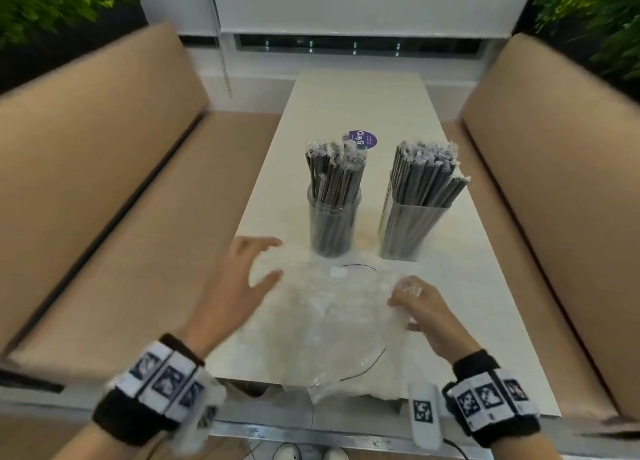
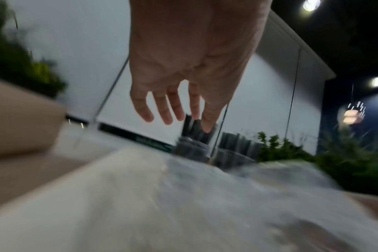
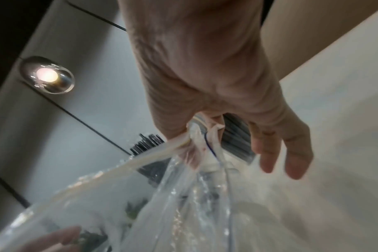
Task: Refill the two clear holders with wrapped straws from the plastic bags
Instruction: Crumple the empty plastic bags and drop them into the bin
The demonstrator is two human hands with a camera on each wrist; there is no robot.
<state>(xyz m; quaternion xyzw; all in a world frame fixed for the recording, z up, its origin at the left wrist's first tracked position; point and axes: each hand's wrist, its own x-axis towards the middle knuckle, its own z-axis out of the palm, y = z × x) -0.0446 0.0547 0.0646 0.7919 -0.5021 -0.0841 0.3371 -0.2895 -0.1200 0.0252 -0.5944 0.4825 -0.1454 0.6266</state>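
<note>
Near edge: clear bag [image 1: 329, 321] lying emptied, crumpled on table [image 1: 485, 286] | right hand [image 1: 427, 316] pinching its top | left hand [image 1: 239, 279] hovering spread, holding nothing | round holder [image 1: 333, 224], square holder [image 1: 408, 229] standing packed with straws [image 1: 334, 172] | step: refill looking finished | next: gathering bag aside.

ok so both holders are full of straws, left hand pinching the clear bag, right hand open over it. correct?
Hands are swapped. The right wrist view shows the right hand pinching the clear bag; the head view shows the left hand open with fingers spread over it. Both holders, round and square, are indeed full of straws.
</note>
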